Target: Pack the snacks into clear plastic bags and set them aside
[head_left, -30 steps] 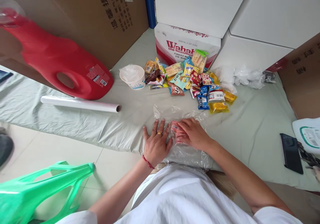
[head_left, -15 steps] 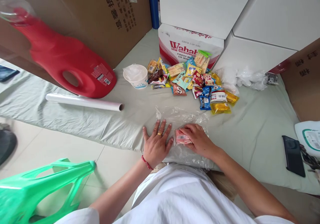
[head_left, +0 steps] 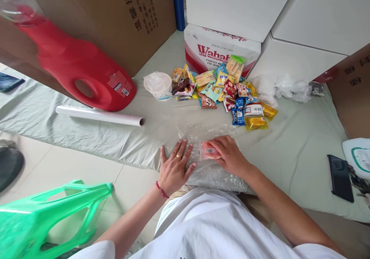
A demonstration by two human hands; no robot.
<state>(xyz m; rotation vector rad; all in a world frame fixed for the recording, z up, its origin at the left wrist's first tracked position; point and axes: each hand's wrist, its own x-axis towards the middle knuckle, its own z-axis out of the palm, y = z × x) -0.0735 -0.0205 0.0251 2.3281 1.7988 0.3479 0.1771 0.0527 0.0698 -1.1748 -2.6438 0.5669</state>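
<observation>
My left hand [head_left: 174,166] lies flat with fingers spread on the edge of a sheet of clear plastic film [head_left: 208,132] spread over the pale green cloth [head_left: 291,147]. My right hand [head_left: 228,155] is curled around a small pink snack packet [head_left: 208,151] with a barcode, holding it on the film right beside my left fingertips. A pile of several colourful snack packets [head_left: 228,91] lies beyond the film.
A roll of cling film [head_left: 100,115] and a big red jug [head_left: 78,68] lie at the left, a white cup [head_left: 158,86] beside the snacks. Cardboard and white boxes [head_left: 222,51] stand behind. A black phone [head_left: 340,177] lies right; a green stool [head_left: 52,216] is lower left.
My right hand turned the pink packet over on the film and shifted it slightly. My left hand stayed flat, sliding a little toward me.
</observation>
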